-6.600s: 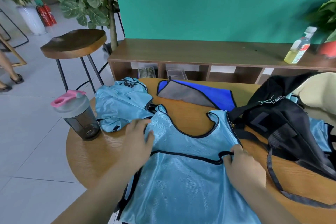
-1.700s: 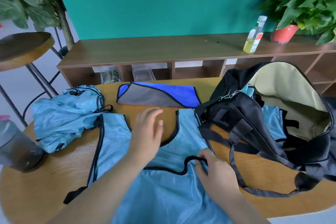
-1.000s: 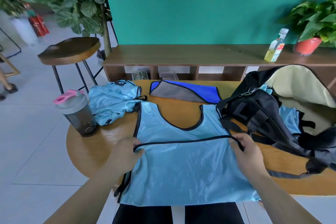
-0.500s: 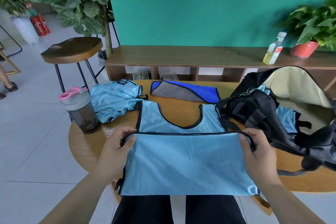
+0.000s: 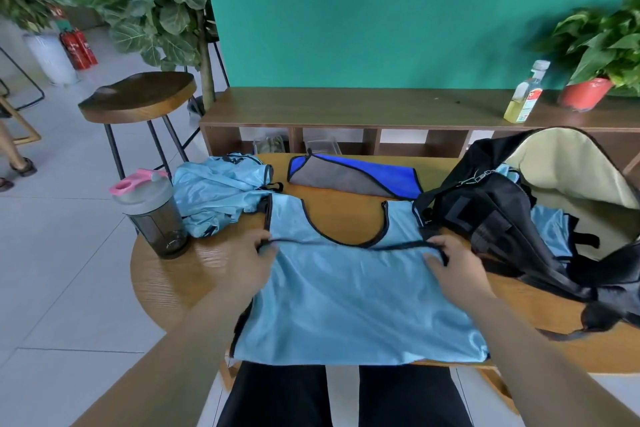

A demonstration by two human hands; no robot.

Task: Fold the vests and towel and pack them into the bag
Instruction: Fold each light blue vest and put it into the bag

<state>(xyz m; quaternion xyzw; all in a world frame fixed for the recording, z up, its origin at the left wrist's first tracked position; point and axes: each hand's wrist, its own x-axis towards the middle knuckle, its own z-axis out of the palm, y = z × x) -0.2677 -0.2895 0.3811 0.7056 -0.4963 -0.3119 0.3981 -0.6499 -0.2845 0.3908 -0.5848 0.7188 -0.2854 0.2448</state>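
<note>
A light blue vest (image 5: 349, 298) with black trim lies on the round wooden table (image 5: 166, 281), folded across its middle, its lower fold hanging over the near edge. My left hand (image 5: 249, 260) pinches the black-trimmed hem at the left corner. My right hand (image 5: 453, 260) grips the same hem at the right corner. A crumpled light blue vest (image 5: 214, 198) sits at the back left. A folded blue and grey towel (image 5: 349, 177) lies at the back. The open black bag (image 5: 512, 218) stands at the right with light blue fabric (image 5: 550, 229) inside.
A dark shaker bottle (image 5: 152, 215) with a pink lid stands on the table's left edge. Behind are a low wooden shelf (image 5: 346, 111) with a plastic bottle (image 5: 526, 94) and potted plant (image 5: 602, 55), and a stool (image 5: 138, 104) at the left.
Both hands have carried the vest's hem forward and lowered it onto the upper half, so the fold now lies on the table instead of being held up.
</note>
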